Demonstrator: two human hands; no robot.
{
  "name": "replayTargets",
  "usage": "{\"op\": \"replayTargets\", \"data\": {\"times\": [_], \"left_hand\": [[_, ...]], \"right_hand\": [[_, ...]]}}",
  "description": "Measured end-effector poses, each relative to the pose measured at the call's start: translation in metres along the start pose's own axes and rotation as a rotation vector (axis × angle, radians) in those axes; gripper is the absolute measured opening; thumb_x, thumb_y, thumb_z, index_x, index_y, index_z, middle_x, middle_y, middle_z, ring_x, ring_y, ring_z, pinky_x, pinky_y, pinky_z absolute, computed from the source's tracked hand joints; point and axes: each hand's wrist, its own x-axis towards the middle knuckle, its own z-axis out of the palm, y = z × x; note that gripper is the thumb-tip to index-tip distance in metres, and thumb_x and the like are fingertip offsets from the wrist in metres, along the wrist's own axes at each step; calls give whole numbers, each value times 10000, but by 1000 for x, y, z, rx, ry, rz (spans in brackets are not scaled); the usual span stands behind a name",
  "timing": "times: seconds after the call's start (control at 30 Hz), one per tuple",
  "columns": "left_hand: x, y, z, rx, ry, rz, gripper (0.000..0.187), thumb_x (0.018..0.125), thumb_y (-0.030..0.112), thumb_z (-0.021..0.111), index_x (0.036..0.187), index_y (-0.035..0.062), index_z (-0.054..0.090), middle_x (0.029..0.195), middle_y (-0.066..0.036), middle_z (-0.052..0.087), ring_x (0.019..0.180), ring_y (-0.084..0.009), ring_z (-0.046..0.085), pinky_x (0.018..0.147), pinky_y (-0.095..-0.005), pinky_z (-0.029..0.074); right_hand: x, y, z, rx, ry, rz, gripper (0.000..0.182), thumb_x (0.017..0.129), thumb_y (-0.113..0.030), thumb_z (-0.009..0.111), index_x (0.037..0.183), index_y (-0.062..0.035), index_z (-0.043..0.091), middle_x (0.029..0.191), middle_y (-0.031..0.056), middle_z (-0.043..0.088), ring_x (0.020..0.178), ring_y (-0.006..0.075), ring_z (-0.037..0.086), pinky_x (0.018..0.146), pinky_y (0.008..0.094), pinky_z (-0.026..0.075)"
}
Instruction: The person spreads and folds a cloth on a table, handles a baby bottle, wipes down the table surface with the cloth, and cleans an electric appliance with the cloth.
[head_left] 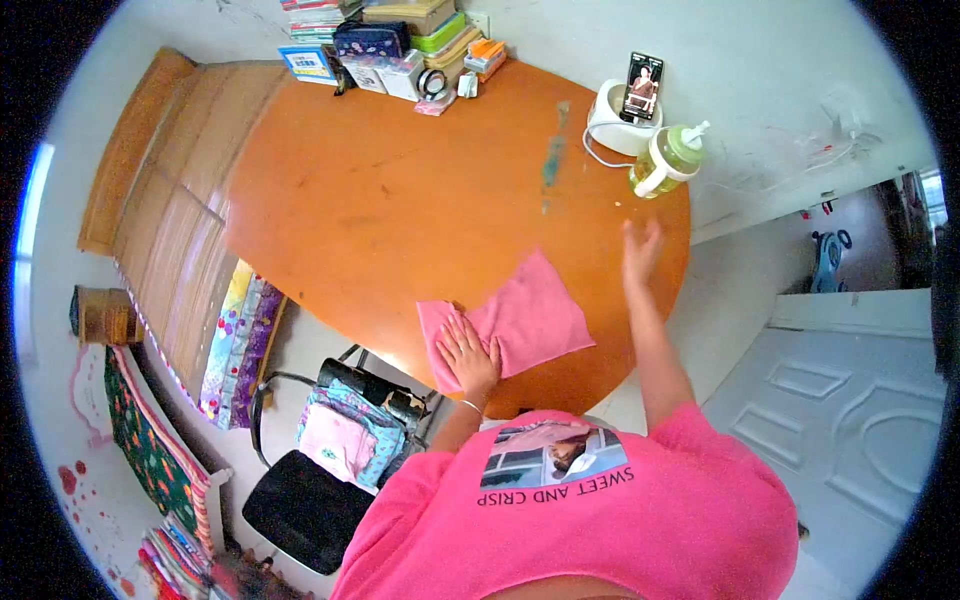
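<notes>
A pink cloth (pixel 535 310) lies partly bunched near the front edge of the orange table (pixel 400 190). My left hand (pixel 468 355) presses flat on the cloth's left part, fingers spread. Over the table's right side, my right hand (pixel 641 252) is raised with nothing visible in it; its fingers look apart but are slightly blurred. The nearest thing to it is a green-lidded bottle (pixel 668 160) with a white handle, standing at the far right of the table.
Behind the bottle, a phone (pixel 643 87) leans in a white holder (pixel 612 115) with a cable. Books, boxes and a dark pencil case (pixel 372 39) stack along the wall. A black chair (pixel 305 510) bearing folded clothes (pixel 340 440) stands left. A white door (pixel 840 400) is at right.
</notes>
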Motion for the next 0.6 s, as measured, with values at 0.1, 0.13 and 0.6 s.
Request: {"op": "replayTargets", "data": {"times": [0.1, 0.13, 0.6], "left_hand": [[-35, 10, 17, 40, -34, 33, 793, 896, 484, 452, 1484, 7, 216, 1568, -182, 127, 1445, -395, 66, 1145, -562, 37], [-45, 13, 20, 48, -54, 70, 797, 896, 490, 451, 1485, 9, 211, 1570, -177, 123, 1446, -393, 61, 1145, -563, 37], [-9, 52, -87, -987, -72, 12, 421, 893, 175, 596, 1272, 4, 529, 1276, -217, 524, 1149, -347, 520, 931, -416, 439]], "right_hand": [[86, -17, 9, 342, -166, 184, 576, 869, -378, 666, 1254, 24, 517, 1211, 155, 553, 1124, 251, 507, 965, 385, 378], [97, -31, 9, 508, -267, 292, 500, 875, -353, 668, 1209, 5, 566, 1132, 114, 602, 1057, 204, 543, 911, 361, 404], [-94, -41, -111, 242, -954, -186, 276, 872, -287, 684, 833, -15, 697, 637, -18, 603, 576, 73, 526, 507, 282, 413]]}}
